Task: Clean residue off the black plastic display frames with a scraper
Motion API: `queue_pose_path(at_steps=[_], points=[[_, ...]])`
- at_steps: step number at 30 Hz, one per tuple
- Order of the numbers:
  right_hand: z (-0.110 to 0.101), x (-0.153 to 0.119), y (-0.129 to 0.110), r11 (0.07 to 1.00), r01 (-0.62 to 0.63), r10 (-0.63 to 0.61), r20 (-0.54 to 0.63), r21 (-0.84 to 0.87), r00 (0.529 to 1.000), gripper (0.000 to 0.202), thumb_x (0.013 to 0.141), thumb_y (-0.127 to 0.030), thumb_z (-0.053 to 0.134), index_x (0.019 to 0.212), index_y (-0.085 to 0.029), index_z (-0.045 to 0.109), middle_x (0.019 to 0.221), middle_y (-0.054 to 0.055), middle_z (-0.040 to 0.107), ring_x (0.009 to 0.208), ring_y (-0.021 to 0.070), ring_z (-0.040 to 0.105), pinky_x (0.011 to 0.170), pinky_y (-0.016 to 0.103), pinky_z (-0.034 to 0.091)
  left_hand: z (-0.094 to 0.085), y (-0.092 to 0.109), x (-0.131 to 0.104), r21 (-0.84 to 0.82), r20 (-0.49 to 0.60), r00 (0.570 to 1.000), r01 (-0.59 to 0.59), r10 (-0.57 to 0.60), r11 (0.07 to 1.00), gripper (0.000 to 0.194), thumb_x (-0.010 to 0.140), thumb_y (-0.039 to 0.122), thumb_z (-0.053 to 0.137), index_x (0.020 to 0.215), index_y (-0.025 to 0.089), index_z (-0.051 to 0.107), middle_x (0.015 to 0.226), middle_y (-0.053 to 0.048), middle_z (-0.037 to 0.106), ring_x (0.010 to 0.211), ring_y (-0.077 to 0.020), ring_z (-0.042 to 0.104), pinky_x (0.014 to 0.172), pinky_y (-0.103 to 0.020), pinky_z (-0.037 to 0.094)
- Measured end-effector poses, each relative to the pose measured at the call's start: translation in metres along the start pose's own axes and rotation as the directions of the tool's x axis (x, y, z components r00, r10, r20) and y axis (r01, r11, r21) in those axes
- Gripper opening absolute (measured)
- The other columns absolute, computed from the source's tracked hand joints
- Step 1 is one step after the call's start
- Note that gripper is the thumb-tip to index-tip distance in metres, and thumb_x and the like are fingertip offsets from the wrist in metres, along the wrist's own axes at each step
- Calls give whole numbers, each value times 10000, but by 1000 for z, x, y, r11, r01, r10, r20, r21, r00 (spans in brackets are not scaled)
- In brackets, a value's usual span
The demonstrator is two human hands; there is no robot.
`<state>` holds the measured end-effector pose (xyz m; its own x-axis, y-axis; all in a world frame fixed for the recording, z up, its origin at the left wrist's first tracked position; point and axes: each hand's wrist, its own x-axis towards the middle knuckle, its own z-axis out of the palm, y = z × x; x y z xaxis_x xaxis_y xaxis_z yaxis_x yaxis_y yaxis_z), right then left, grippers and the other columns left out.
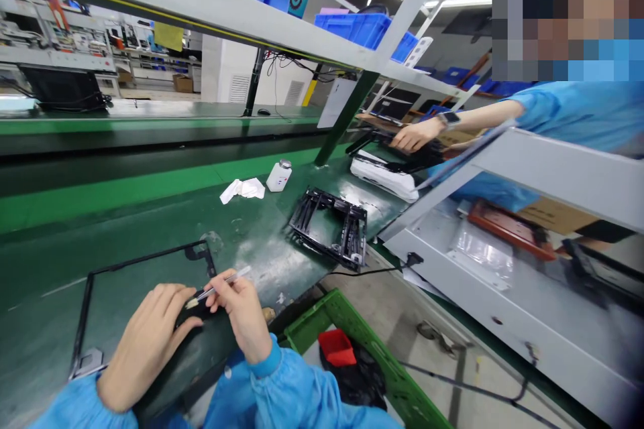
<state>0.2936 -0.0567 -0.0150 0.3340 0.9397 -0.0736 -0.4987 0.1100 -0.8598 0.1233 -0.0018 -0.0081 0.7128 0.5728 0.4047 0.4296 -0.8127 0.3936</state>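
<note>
A thin black rectangular frame (145,256) lies on the green table (40,248) at the lower left. My left hand (153,332) is closed on the frame's near right part, its fingers bent over a dark corner piece with a small pale patch. In my right hand (235,305) is a slim metallic tool (229,279) with a clear end, pinched between thumb and fingers. The tool's tip points left, close to the pale patch; whether it touches cannot be made out.
Stacked black frames (329,228), a white bottle (279,175) and white tissue (243,190) stand beyond my hands. A green crate (372,355) sits below the table edge. At right, another person's hand (417,135) reaches over black parts. A grey shelf beam crosses above.
</note>
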Motion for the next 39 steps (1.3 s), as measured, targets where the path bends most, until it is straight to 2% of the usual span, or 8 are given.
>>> queue_pose_path(at_steps=[4,12,20,25,28,32,37,39], points=[[3,-1,-3,1000,13,-13,1,-23,1000,239,792,-361,736,767,-155,619,757,24,685,579,103,603,536,209,468,-1,1,0,63,2,999,-45,44,997,176,966,255,445,991,197,609,1000,-63,618,917,-199,566,840,-340,449],[0,-1,-10,986,93,-77,119,-137,990,209,801,-350,728,763,-153,666,705,21,673,560,127,624,562,251,508,-9,3,3,-154,18,999,48,-45,987,152,973,268,448,965,208,587,955,-36,611,898,-166,566,798,-278,456],[8,-6,3,997,-66,64,69,27,996,216,819,-344,716,827,-146,630,812,35,678,696,136,663,634,245,537,-5,3,0,-114,-85,995,42,-52,993,161,970,211,424,968,194,584,1001,-56,594,965,-182,532,874,-303,410],[2,-6,-7,993,67,-44,212,-99,976,144,805,-293,731,822,-165,667,836,39,703,710,165,689,701,299,557,-9,3,4,-397,59,966,255,-253,882,223,965,330,437,834,189,549,854,-36,577,816,-172,521,770,-270,409],[-7,-7,-22,932,272,-175,360,-239,916,77,813,-269,725,798,-197,700,861,44,711,799,196,691,766,345,561,-10,5,7,-580,235,908,417,-347,699,291,951,417,444,795,184,520,776,-13,527,747,-153,486,700,-239,396],[-11,-17,-41,815,492,-250,581,-305,775,78,868,-234,665,837,-198,726,881,67,739,870,204,695,819,351,554,-4,4,9,-676,439,848,530,-298,513,351,930,482,467,774,170,504,733,6,463,699,-130,429,650,-220,367],[2,-31,-60,866,469,-134,823,-174,552,141,877,-312,654,829,-191,710,878,65,741,883,201,702,825,332,558,-3,-6,10,-691,363,841,532,-403,489,360,929,492,468,778,167,504,755,-3,493,668,-124,418,634,-227,366],[1,-28,-70,860,479,-197,751,-175,630,148,878,-323,654,840,-188,702,852,71,724,923,224,684,853,372,540,-6,-9,11,-699,324,840,522,-434,489,347,930,487,469,795,170,510,782,-13,515,684,-129,436,644,-232,376]])
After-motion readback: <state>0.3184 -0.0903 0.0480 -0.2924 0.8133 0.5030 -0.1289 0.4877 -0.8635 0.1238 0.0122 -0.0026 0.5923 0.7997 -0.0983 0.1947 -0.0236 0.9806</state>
